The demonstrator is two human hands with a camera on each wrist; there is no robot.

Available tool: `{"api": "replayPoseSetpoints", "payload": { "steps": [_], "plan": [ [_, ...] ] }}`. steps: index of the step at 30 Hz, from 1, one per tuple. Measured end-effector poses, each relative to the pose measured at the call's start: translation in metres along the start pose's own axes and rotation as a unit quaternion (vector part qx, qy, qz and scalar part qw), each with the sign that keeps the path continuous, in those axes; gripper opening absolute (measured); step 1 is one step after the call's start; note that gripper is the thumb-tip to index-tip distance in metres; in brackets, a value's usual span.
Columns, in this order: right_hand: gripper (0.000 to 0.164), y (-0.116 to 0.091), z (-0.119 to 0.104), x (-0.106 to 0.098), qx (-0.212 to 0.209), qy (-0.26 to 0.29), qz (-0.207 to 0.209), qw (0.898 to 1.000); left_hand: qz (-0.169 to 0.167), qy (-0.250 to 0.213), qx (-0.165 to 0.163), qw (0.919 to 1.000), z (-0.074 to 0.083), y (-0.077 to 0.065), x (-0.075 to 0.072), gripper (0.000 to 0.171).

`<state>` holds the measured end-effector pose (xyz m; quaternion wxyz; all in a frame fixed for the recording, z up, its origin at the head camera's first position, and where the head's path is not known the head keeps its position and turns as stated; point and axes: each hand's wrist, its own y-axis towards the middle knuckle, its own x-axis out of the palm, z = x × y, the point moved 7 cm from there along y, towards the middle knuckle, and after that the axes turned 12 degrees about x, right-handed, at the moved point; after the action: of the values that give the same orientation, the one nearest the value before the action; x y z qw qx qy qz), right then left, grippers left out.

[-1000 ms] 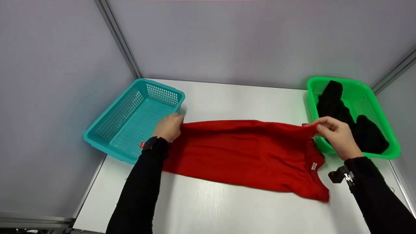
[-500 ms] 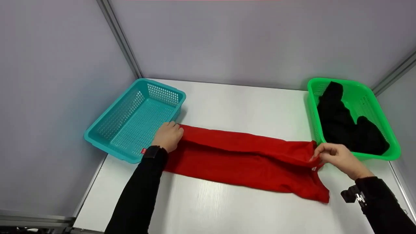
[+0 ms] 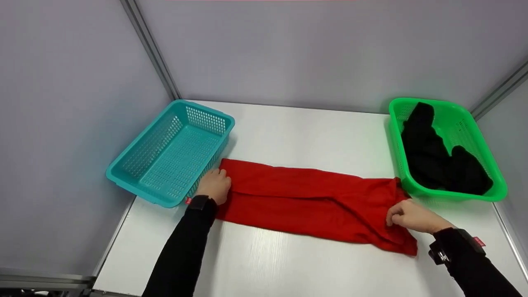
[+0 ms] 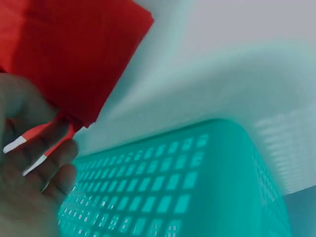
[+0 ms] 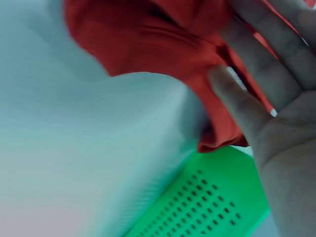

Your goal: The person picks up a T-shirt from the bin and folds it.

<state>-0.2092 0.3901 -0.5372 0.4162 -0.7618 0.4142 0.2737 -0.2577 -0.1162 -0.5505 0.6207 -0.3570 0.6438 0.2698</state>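
Observation:
A red shirt lies folded lengthwise across the white table, the edge of its upper layer running along the middle. My left hand is at its left end, beside the blue basket. Thumb and forefinger pinch the cloth there in the left wrist view, near a corner of the red shirt. At the other end my right hand rests over the upper layer, fingertips down on it. In the right wrist view the right hand has fairly straight fingers and a thumb apart from them, against the shirt's curved edge.
A blue perforated basket with nothing in it stands at the left, close to the left hand. To the back right, a green basket holds black cloth. Grey panels enclose the table behind and at the sides.
My right hand has brought the shirt's raised far edge toward the body and down, laying it over the lower part. My left hand has moved slightly nearer along the left end.

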Motion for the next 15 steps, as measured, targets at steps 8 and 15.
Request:
{"api": "replayPoseSetpoints", "payload": {
  "steps": [8,15],
  "plan": [
    [0.045,0.032,-0.017,0.011,0.043,-0.072,0.146,0.986,-0.011,-0.161,0.028,0.9865,0.025,0.012,0.009,0.05],
    [0.015,0.043,-0.03,0.029,0.046,-0.046,0.154,0.986,-0.057,-0.184,0.01,0.9812,0.029,0.009,0.023,0.06]
  ]
}}
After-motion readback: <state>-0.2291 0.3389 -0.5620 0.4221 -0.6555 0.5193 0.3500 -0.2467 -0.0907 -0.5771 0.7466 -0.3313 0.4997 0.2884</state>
